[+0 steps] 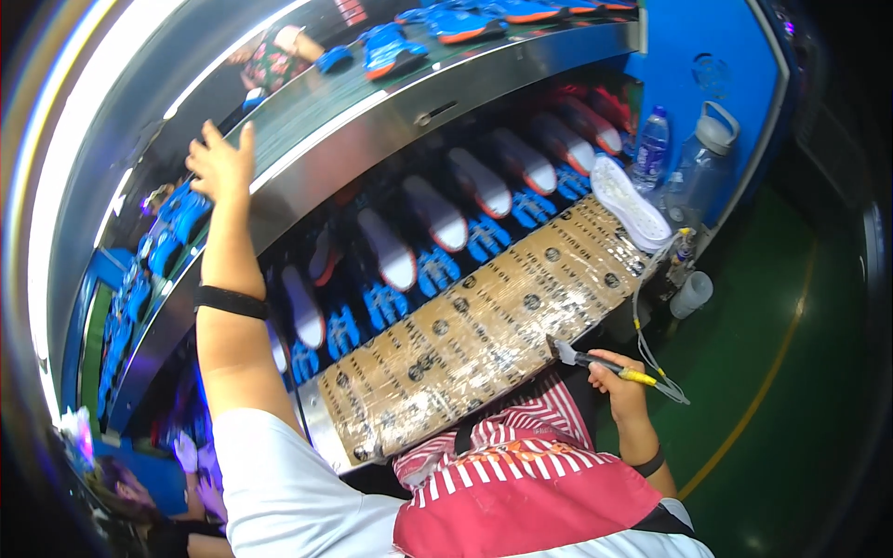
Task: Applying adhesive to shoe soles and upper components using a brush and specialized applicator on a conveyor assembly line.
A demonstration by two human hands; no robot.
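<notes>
A: What colours are on the slim, black-handled paintbrush [584,359]?
B: Black, then bright yellow at the handle's end; greyish-white bristles, dark at the tip.
A: And the crimson cloth apron [530,510]?
B: Partly striped in white.
A: The long brown tape-covered board [493,321]?
B: Rows of dark print and round dark marks.
A: The bright blue sports shoes [389,46]?
B: Orange-red soles.

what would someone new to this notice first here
Probably the bright blue shoes with orange edges along the curved conveyor at the top, with more blue ones at the left. Below it, a row of pale soles with reddish edges lines the shelf behind the shiny brown worktop. The left hand is spread open at the upper left, while the right hand grips a brush at the worktop's near edge.
</notes>
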